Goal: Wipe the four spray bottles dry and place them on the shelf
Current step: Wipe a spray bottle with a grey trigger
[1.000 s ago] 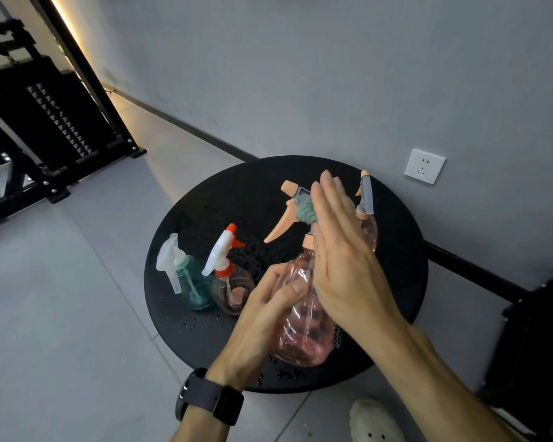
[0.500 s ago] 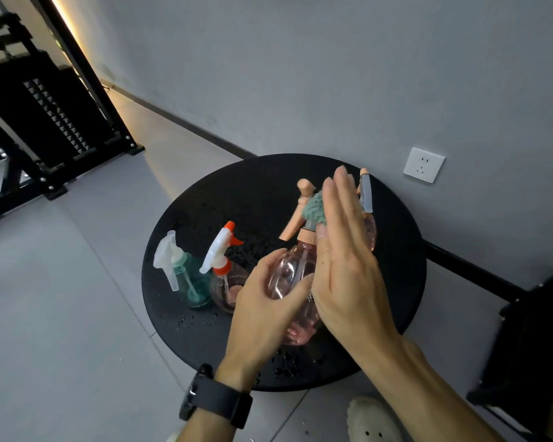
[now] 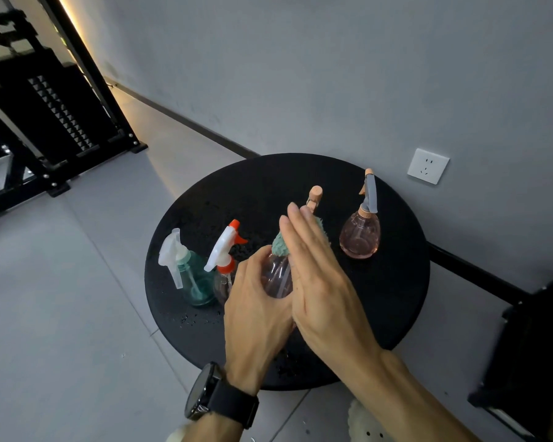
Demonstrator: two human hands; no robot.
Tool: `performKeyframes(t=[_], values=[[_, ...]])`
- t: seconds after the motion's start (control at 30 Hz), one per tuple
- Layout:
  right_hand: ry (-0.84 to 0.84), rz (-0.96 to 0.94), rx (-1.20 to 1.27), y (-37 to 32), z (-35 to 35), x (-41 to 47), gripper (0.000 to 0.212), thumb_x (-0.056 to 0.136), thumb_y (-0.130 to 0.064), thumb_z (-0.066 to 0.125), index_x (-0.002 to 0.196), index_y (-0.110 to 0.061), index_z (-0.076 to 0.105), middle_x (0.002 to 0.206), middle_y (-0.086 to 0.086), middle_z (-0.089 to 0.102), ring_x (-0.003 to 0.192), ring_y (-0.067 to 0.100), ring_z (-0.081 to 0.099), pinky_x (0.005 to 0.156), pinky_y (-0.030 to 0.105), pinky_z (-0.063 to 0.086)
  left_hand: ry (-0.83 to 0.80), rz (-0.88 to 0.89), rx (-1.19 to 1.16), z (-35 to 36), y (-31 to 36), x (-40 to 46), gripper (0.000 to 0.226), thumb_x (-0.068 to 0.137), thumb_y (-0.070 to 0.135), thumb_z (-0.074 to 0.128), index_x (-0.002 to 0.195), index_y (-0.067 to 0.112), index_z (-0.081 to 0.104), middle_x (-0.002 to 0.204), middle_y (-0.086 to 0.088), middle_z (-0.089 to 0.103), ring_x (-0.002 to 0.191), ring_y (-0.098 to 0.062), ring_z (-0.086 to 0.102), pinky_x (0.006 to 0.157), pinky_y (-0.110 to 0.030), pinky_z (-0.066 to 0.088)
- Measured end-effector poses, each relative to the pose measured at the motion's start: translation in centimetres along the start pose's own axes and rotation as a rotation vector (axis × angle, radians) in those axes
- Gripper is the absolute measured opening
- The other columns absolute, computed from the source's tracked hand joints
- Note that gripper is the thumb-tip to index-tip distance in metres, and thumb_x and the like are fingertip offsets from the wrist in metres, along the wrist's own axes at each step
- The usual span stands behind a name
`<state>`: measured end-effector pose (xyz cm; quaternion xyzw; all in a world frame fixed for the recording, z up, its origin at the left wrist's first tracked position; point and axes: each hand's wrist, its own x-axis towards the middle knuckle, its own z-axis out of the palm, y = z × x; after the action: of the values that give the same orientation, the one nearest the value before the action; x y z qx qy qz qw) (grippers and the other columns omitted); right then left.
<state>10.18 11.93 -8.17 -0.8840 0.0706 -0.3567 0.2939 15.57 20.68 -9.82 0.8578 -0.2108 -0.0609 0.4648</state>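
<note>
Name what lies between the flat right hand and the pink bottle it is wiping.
A teal fluffy cloth lies between the right hand and the clear pink spray bottle, seen in the head view.

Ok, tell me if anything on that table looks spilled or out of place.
Water droplets speckle the black table, thickest near its front edge and behind the two small bottles on the left. All three standing bottles are upright; nothing is tipped or visibly damaged.

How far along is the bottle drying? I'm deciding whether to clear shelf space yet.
Nothing looks shelved: all four bottles are at the round black table. In hand: the left hand grips a pink bottle while the right hand presses a teal cloth against it. Left: the teal bottle, the orange-capped bottle and the second pink bottle stand on the droplet-speckled tabletop.
</note>
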Motion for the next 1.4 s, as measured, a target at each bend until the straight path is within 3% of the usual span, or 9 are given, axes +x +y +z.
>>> performKeyframes(t=[0.17, 0.33, 0.53, 0.67, 0.83, 0.93, 1.07, 1.27, 1.4], values=[[-0.03, -0.009, 0.02, -0.2, 0.2, -0.4, 0.057, 0.091, -0.002, 0.022, 0.147, -0.001, 0.031, 0.157, 0.009, 0.026, 0.149, 0.017, 0.013, 0.12, 0.033, 0.019, 0.006, 0.017, 0.031, -0.2, -0.2, 0.4, 0.054, 0.076, 0.065, 0.065, 0.126, 0.049, 0.051, 0.114, 0.022, 0.062, 0.095, 0.014, 0.058, 0.07, -0.014, 0.045], [-0.023, 0.01, 0.03, 0.1, -0.6, 0.4, 0.057, 0.092, 0.0, 0.025, 0.149, -0.003, 0.029, 0.159, 0.007, 0.023, 0.149, 0.013, 0.01, 0.12, 0.028, 0.016, 0.008, 0.022, 0.024, -0.1, -0.1, 0.1, 0.06, 0.074, 0.065, 0.065, 0.127, 0.041, 0.052, 0.115, 0.027, 0.056, 0.097, 0.024, 0.051, 0.072, -0.006, 0.039], [-0.041, 0.034, 0.077, 0.4, -1.1, 0.9, 0.056, 0.094, 0.006, 0.032, 0.149, -0.004, 0.03, 0.159, 0.004, 0.024, 0.148, 0.011, 0.012, 0.118, 0.026, 0.019, -0.002, 0.016, 0.003, -0.5, 0.5, 0.0, 0.052, 0.072, 0.063, 0.068, 0.117, 0.055, 0.043, 0.105, 0.036, 0.052, 0.095, 0.033, 0.045, 0.071, 0.003, 0.038], [-0.071, 0.032, 0.081, 0.7, -1.3, 0.8, 0.061, 0.09, 0.012, 0.039, 0.149, -0.004, 0.03, 0.159, 0.003, 0.023, 0.148, 0.011, 0.012, 0.118, 0.022, 0.017, -0.013, -0.026, -0.076, -0.6, 0.3, 0.1, 0.053, 0.069, 0.065, 0.069, 0.117, 0.052, 0.048, 0.109, 0.028, 0.06, 0.095, 0.025, 0.053, 0.075, -0.008, 0.042], [-0.134, 0.007, 0.117, 0.4, -1.0, -0.1, 0.056, 0.094, 0.003, 0.032, 0.149, -0.006, 0.027, 0.159, 0.002, 0.022, 0.148, 0.011, 0.013, 0.118, 0.021, 0.017, -0.037, -0.11, -0.265, -0.9, 0.4, 0.3, 0.047, 0.08, 0.046, 0.075, 0.121, 0.042, 0.053, 0.099, 0.02, 0.07, 0.086, 0.011, 0.066, 0.069, -0.014, 0.054], [-0.068, 0.067, 0.165, 0.6, -1.4, 0.2, 0.055, 0.097, 0.003, 0.035, 0.15, -0.008, 0.026, 0.159, -0.003, 0.02, 0.148, 0.007, 0.013, 0.117, 0.022, 0.019, -0.121, -0.219, -0.519, -1.2, 1.0, 0.4, 0.049, 0.076, 0.05, 0.075, 0.118, 0.034, 0.057, 0.103, 0.006, 0.074, 0.086, -0.012, 0.075, 0.072, -0.041, 0.063], [-0.011, 0.166, 0.247, 1.0, -1.9, 0.6, 0.052, 0.101, 0.001, 0.036, 0.15, -0.012, 0.025, 0.158, -0.012, 0.018, 0.146, 0.001, 0.014, 0.117, 0.021, 0.021, -0.304, -0.331, -0.757, -1.8, 1.1, 0.6, 0.063, 0.076, 0.062, 0.071, 0.123, 0.022, 0.062, 0.115, -0.009, 0.072, 0.099, -0.035, 0.073, 0.08, -0.056, 0.06], [-0.028, 0.248, 0.355, 0.6, -1.9, 0.6, 0.047, 0.103, -0.014, 0.033, 0.15, -0.018, 0.029, 0.157, -0.014, 0.022, 0.142, -0.007, 0.017, 0.108, 0.005, 0.022, -0.351, -0.338, -0.88, -1.9, 1.6, 0.5, 0.045, 0.091, 0.05, 0.06, 0.123, 0.018, 0.065, 0.114, -0.015, 0.072, 0.093, -0.029, 0.074, 0.073, -0.049, 0.06], [-0.018, 0.224, 0.361, 0.5, -1.9, 0.7, 0.048, 0.103, -0.015, 0.032, 0.15, -0.02, 0.027, 0.158, -0.013, 0.022, 0.142, -0.006, 0.019, 0.111, 0.011, 0.024, -0.407, -0.32, -0.866, -2.0, 1.9, 0.4, 0.04, 0.096, 0.045, 0.05, 0.128, 0.024, 0.064, 0.121, -0.01, 0.072, 0.106, -0.032, 0.071, 0.086, -0.058, 0.058]])
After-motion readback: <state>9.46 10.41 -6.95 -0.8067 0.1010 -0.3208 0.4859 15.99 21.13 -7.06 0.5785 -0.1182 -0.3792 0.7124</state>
